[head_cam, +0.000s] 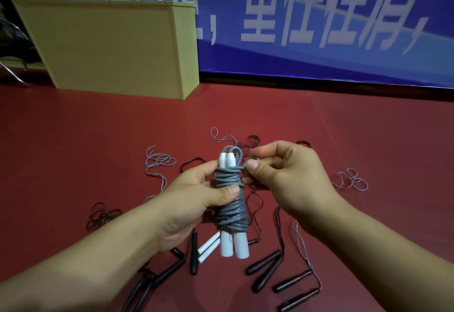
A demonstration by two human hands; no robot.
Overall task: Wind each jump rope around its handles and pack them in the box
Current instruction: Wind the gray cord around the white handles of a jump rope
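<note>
A blue banner (319, 24) with large white characters stands behind a red floor (344, 139). At the far left sits a tall yellowish box (110, 46), well apart from the hands. Scattered across the floor near the person lie unwound jump ropes: black handles (265, 270) at lower right and lower left, a pair of white handles (207, 248) under the left wrist, and loose grey cord (158, 160) and black cord (103, 214) in loops. Held above them, the grey jump rope (229, 203) is coiled thickly around its two upright white handles. The left hand (189, 203) grips this bundle, thumb pressed on the coils. The right hand (287, 176) pinches the cord's free end between thumb and forefinger near the top.
</note>
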